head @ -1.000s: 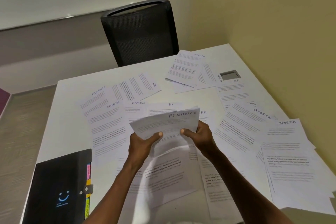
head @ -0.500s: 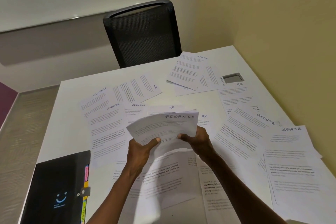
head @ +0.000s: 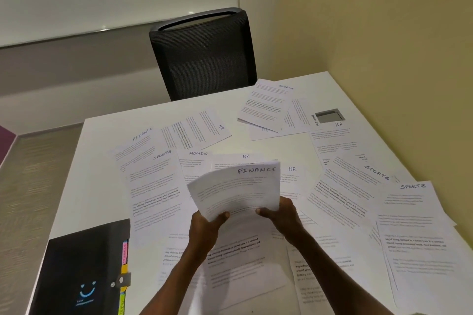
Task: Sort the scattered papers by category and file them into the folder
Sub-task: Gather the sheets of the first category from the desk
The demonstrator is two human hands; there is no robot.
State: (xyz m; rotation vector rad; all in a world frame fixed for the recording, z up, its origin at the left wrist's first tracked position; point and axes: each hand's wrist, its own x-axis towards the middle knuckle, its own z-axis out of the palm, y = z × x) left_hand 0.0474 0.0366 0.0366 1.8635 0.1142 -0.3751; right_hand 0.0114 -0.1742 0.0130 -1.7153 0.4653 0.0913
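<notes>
Both hands hold a small stack of sheets headed FINANCE (head: 238, 188) above the middle of the white table (head: 87, 186). My left hand (head: 204, 227) grips its lower left edge and my right hand (head: 280, 215) grips its lower right edge. Below and around them lie several loose sheets: a FINANCE sheet (head: 138, 146), SPORTS sheets (head: 153, 181) (head: 417, 225), an ADMIN sheet (head: 197, 161) and HR sheets (head: 197, 129). A closed black folder (head: 82, 271) with coloured tabs and a smiley print lies at the near left corner.
A black mesh office chair (head: 202, 54) stands at the far side of the table. A yellow wall (head: 396, 46) runs along the right edge. A grey cable hatch (head: 330, 115) sits in the table's far right. Papers overhang the near right edge.
The FINANCE stack has been squared up and drawn narrower between my hands; both hands stay at its lower edge. The view has tilted slightly.
</notes>
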